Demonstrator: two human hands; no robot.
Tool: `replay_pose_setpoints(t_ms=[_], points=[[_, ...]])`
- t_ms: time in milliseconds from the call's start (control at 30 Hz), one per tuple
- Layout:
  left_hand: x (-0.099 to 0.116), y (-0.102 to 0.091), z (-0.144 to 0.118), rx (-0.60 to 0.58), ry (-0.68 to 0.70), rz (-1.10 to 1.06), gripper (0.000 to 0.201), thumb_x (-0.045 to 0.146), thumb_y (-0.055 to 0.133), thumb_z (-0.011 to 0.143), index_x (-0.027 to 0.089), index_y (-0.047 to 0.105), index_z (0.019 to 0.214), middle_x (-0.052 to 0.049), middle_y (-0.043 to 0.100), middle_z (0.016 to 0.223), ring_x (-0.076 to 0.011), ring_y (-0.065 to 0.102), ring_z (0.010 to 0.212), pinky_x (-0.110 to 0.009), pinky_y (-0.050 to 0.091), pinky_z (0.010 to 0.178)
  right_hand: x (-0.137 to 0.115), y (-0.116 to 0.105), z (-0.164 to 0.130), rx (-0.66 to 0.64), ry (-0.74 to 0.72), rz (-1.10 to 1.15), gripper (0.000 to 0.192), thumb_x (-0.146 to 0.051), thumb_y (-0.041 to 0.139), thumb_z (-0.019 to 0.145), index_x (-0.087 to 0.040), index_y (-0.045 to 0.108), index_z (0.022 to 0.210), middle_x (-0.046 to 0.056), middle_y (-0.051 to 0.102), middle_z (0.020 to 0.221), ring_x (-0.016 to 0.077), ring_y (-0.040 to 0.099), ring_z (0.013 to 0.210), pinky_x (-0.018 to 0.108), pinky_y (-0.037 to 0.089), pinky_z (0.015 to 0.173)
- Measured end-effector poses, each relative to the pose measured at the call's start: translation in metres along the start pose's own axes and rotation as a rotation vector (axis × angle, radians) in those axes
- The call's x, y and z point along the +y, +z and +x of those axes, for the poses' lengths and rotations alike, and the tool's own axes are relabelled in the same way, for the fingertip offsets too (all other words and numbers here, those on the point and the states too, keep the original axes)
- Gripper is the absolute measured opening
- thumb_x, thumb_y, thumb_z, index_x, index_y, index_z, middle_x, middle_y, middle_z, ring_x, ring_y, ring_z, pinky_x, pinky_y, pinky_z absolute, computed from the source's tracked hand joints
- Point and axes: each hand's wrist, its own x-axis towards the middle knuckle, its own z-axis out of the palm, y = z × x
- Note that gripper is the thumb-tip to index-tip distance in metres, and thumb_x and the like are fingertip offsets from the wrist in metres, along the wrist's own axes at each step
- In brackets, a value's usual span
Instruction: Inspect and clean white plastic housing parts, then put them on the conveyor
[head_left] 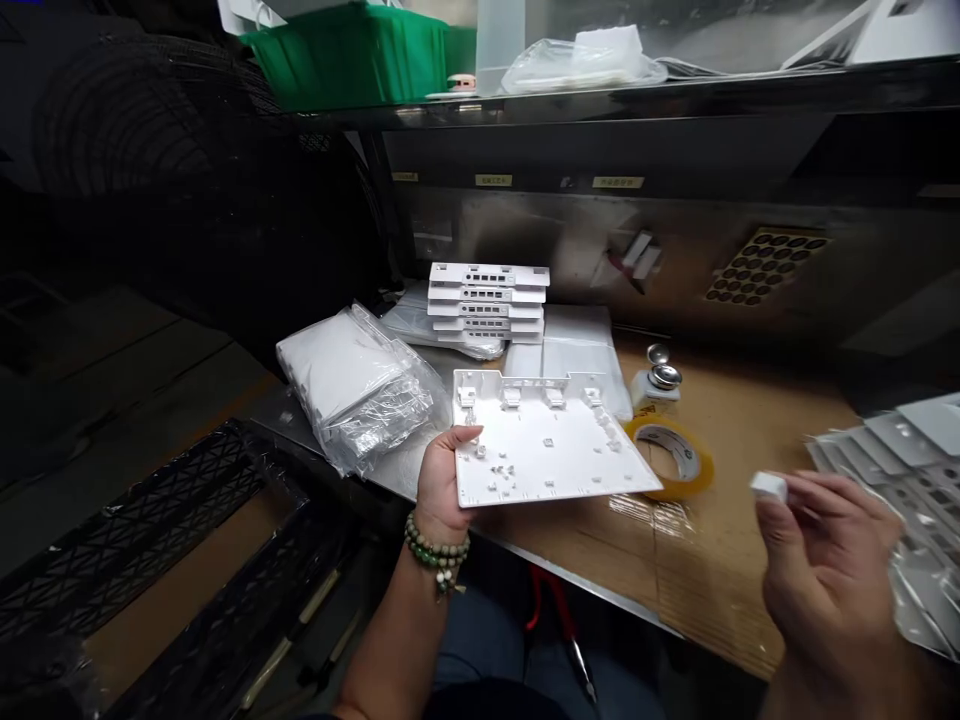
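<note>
Right hand (825,570) nearest the camera, fingers pinched together on a small white block (769,486), held above the cardboard-covered surface (750,420). Left hand (444,480), beaded bracelet (437,553) at the wrist, gripped the near-left edge of a white plastic panel (547,450), held roughly flat over the surface's front edge. Just beyond the panel lay a tape roll (675,457) and a small capped bottle (656,388). Bagged white parts (352,385) sat left. Farther back stood a stack of white housings (487,300).
</note>
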Motion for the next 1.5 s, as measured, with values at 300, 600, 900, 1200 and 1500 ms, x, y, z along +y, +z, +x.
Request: replay_pose_setpoints(t_ms=[300,600,900,1200,1500], points=[[-0.020,0.025,-0.005,-0.008,0.151,0.005,0.068,0.010,0.054,0.077,0.009,0.050,0.145,-0.017,0.076,0.120,-0.0377,0.073,0.110,-0.059,0.053,0.105,-0.084,0.067,-0.058,-0.551,-0.288,0.124,0.029,-0.018,0.073,0.090,-0.027,0.073,0.117,0.007,0.071,0.105,0.0228,0.068,0.095,0.036,0.058,0.082],[-0.026,0.029,-0.013,-0.097,0.328,0.056,0.076,0.002,0.059,0.074,0.019,0.051,0.147,-0.012,0.073,0.130,-0.0350,0.073,0.112,-0.054,0.053,0.106,-0.108,0.093,-0.073,-0.635,-0.375,0.140,0.015,-0.011,0.069,0.091,-0.020,0.075,0.102,0.006,0.070,0.086,0.0177,0.069,0.076,0.029,0.058,0.069],[-0.025,0.020,-0.015,-0.073,0.381,0.158,0.069,0.007,0.062,0.076,0.023,0.057,0.143,-0.009,0.075,0.126,-0.0360,0.072,0.114,-0.056,0.054,0.106,-0.112,0.094,-0.079,-0.621,-0.359,0.135,0.018,-0.014,0.065,0.095,-0.021,0.075,0.107,0.006,0.071,0.087,0.0174,0.069,0.076,0.029,0.058,0.068],[0.026,-0.033,-0.020,0.227,0.388,0.326,0.047,0.041,0.065,0.081,0.032,0.069,0.126,0.002,0.082,0.091,-0.0360,0.066,0.124,-0.058,0.056,0.101,-0.053,0.032,-0.020,-0.105,-0.126,-0.082,0.012,-0.020,0.074,0.091,-0.027,0.080,0.099,0.003,0.069,0.092,0.0183,0.067,0.085,0.033,0.055,0.076],[0.021,-0.048,-0.016,0.278,0.399,0.290,0.034,0.054,0.064,0.083,0.036,0.078,0.108,0.003,0.082,0.090,-0.0344,0.068,0.122,-0.057,0.056,0.104,-0.047,0.041,-0.033,-0.263,-0.238,-0.101,0.019,-0.014,0.072,0.092,-0.025,0.079,0.106,0.004,0.069,0.095,0.0167,0.069,0.085,0.030,0.058,0.078]])
